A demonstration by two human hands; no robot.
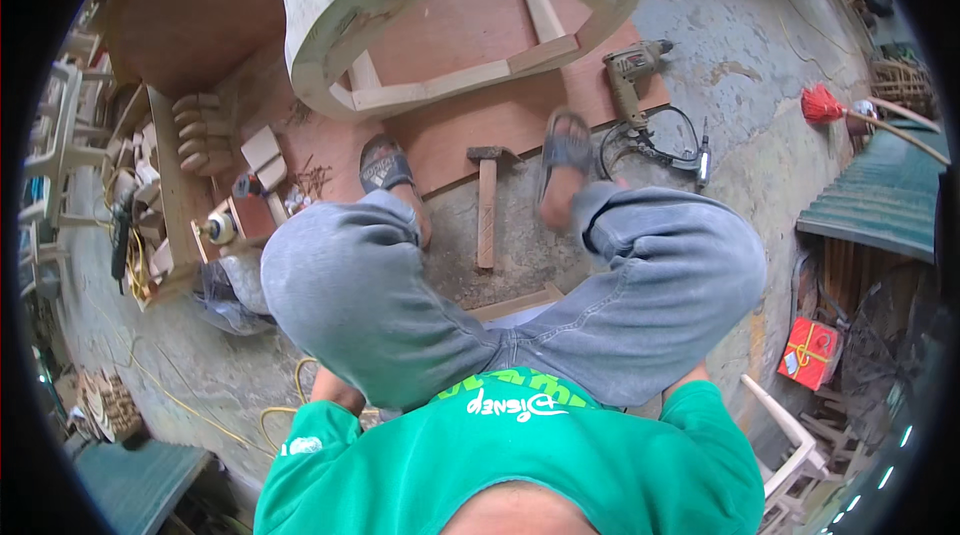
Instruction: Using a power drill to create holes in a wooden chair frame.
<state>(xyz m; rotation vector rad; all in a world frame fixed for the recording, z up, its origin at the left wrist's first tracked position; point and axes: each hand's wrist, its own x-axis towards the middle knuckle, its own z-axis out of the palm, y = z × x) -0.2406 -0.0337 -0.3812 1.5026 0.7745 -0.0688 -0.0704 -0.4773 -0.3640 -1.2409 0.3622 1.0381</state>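
Note:
Both my hands are out of sight. My left arm shows only briefly below its green sleeve [318, 425] before passing behind my thigh, and my right arm does the same at the other sleeve [712, 435]. I sit with knees spread. Between my sandalled feet a hammer [487, 210] with a wooden handle lies on the floor, its head toward the plywood board [440, 140]. Ahead of me stands a pale wooden frame [440, 85] with a curved rim. A power drill [625, 80] with a black cord lies right of my feet.
At left is a wooden box [160, 195] of tools and offcuts, with a stack of shaped wood pieces [200, 135] beside it. A slim air tool [704, 157] lies near the drill cord. Further right are a red brush [823, 105], a green corrugated sheet [880, 195] and a red box [808, 353].

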